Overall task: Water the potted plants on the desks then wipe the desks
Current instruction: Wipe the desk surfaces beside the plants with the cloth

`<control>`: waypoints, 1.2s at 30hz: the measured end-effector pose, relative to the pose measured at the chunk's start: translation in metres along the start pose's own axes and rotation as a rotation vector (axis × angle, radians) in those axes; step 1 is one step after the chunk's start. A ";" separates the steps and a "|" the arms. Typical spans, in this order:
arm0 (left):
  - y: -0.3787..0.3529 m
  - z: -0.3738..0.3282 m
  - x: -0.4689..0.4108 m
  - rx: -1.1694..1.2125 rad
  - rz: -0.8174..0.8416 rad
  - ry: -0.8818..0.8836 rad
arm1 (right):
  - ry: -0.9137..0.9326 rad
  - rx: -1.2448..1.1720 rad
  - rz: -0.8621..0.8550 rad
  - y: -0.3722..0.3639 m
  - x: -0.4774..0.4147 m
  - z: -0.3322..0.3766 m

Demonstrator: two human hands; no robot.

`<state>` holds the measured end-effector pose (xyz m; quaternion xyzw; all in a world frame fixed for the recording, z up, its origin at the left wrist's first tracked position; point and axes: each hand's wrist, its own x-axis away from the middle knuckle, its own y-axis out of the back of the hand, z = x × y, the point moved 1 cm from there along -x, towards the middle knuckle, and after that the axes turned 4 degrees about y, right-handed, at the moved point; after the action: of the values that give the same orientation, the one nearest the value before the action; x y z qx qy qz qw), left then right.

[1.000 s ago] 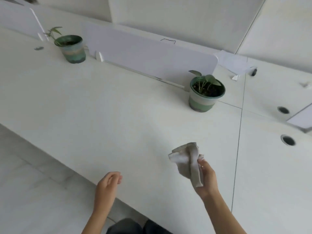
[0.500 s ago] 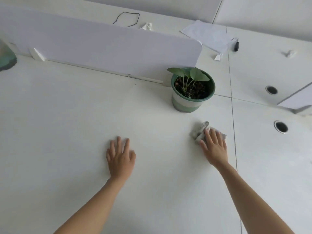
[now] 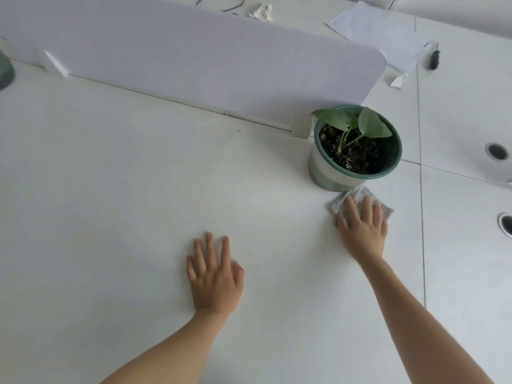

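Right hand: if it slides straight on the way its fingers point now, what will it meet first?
Probably the green plant pot. The right hand presses the cloth flat on the desk, fingers aimed at the pot's base; the cloth's front edge lies right by it, perhaps touching.

Hands: two, both on the desk (image 3: pixel 110 189); left hand (image 3: pixel 214 278) lower centre, right hand (image 3: pixel 361 234) right of centre. Cloth (image 3: pixel 360 196): one. Plant pots: two; one whole pot (image 3: pixel 328 173) right of centre, a second pot (image 3: pixel 4 70) cut by the left edge. Divider panel (image 3: pixel 194 56): one, across the top. Cable holes: two at the right edge, upper cable hole (image 3: pixel 497 151) and lower cable hole (image 3: pixel 507 224). Paper sheet (image 3: pixel 379 31): one, upper right. Crumpled tissue (image 3: pixel 260 11): one, top centre.
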<state>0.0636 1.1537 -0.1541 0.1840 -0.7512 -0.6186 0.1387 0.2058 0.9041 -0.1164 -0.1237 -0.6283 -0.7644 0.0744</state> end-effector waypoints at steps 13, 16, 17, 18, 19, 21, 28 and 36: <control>-0.001 -0.002 -0.001 -0.024 -0.027 0.003 | 0.369 0.067 0.148 -0.019 -0.024 0.146; 0.000 -0.002 -0.001 -0.017 -0.015 0.009 | 0.461 0.041 0.119 -0.036 0.018 0.138; 0.001 -0.002 -0.001 -0.015 -0.002 0.012 | 0.508 0.063 0.092 -0.041 0.034 0.129; 0.001 -0.002 -0.001 -0.010 0.014 0.015 | 0.526 0.086 0.086 -0.044 0.049 0.117; 0.002 -0.002 -0.001 -0.007 0.025 0.016 | 0.509 0.119 0.055 -0.046 0.059 0.101; 0.003 -0.002 -0.002 -0.012 0.032 0.011 | 0.359 0.106 0.014 -0.041 0.066 0.055; 0.006 -0.006 -0.003 0.018 0.090 0.005 | -0.460 -0.183 -0.178 -0.015 0.081 -0.037; 0.015 -0.011 -0.002 0.092 0.251 0.019 | 0.039 -0.048 -0.147 -0.066 0.140 0.098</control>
<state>0.0682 1.1475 -0.1372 0.1008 -0.7944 -0.5595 0.2136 0.0632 1.0192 -0.1215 -0.0639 -0.6158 -0.7849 0.0272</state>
